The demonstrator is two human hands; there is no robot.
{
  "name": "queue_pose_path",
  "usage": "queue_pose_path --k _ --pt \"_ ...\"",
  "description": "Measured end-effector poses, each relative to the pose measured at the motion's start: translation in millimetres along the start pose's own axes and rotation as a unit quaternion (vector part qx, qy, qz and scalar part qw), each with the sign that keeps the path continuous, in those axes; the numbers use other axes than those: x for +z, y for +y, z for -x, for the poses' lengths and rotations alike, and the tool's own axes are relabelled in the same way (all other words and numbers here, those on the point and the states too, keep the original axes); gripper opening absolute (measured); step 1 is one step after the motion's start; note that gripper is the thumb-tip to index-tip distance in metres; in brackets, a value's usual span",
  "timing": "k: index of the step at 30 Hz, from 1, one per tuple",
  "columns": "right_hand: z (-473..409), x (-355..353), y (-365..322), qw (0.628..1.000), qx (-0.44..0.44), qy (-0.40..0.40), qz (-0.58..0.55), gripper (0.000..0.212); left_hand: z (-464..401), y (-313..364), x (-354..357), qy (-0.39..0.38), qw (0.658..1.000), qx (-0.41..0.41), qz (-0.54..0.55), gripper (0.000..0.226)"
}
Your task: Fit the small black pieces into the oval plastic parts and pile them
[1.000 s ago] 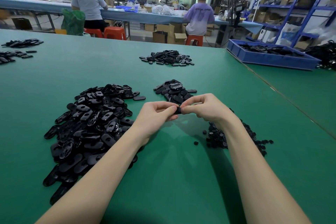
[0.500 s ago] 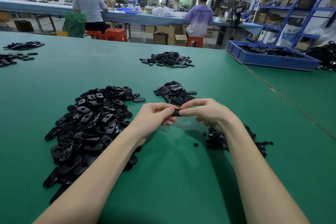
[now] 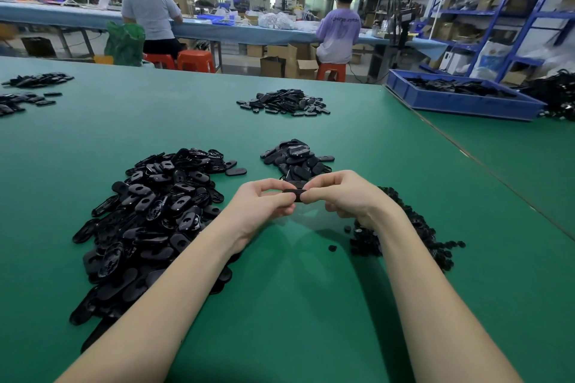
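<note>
Both hands meet over the green table and hold one black oval plastic part between them. My left hand pinches its left end; my right hand pinches its right end with curled fingers. A big heap of black oval parts lies to the left. Just behind the hands sits a smaller pile of oval parts. A heap of small black pieces lies under and beside my right wrist, partly hidden by it. Whether a small piece sits in the held part is not visible.
Another pile of oval parts lies farther back, and two more piles at the far left. A blue tray with black parts stands at the back right. A table seam runs diagonally on the right. People work at a far bench.
The hands have stayed together on the same oval part, with the fingers shifting slightly on it. The view has tilted a little; the piles have not moved.
</note>
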State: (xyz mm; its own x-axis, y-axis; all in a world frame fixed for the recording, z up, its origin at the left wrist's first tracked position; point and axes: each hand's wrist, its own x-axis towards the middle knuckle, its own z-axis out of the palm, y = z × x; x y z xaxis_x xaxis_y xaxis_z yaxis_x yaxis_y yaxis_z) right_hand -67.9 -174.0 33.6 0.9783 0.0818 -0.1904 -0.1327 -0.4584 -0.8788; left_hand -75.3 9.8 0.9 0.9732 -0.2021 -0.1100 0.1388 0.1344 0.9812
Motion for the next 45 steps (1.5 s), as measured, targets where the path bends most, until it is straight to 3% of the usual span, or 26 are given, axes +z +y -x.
queue_pose_path --k 8,22,31,34,39,45 --pt "-4.2 7.2 0.5 0.999 -0.044 0.021 0.018 0.008 -0.8 -0.4 -0.5 0.033 0.999 0.010 -0.028 0.012" --pt "-9.8 11.6 9.0 0.998 -0.047 0.027 0.015 0.011 -0.6 -1.6 0.5 0.030 1.000 0.003 -0.008 0.011" --pt "-9.7 15.0 9.2 0.997 -0.067 0.040 0.027 0.011 -1.6 -3.6 3.2 0.069 0.994 0.032 -0.081 0.011" --pt "-8.5 8.6 9.5 0.998 -0.051 0.022 -0.022 0.009 -0.3 -1.4 -2.5 0.046 0.978 0.095 -0.182 0.016" --pt "-6.7 -2.4 16.5 0.997 -0.038 0.010 -0.063 0.006 -6.0 0.5 -8.5 0.059 0.909 0.186 -0.367 0.016" --pt "-16.6 -13.8 30.6 0.979 -0.043 0.194 0.033 0.004 -43.1 8.2 1.9 0.135 0.877 0.215 -0.408 0.015"
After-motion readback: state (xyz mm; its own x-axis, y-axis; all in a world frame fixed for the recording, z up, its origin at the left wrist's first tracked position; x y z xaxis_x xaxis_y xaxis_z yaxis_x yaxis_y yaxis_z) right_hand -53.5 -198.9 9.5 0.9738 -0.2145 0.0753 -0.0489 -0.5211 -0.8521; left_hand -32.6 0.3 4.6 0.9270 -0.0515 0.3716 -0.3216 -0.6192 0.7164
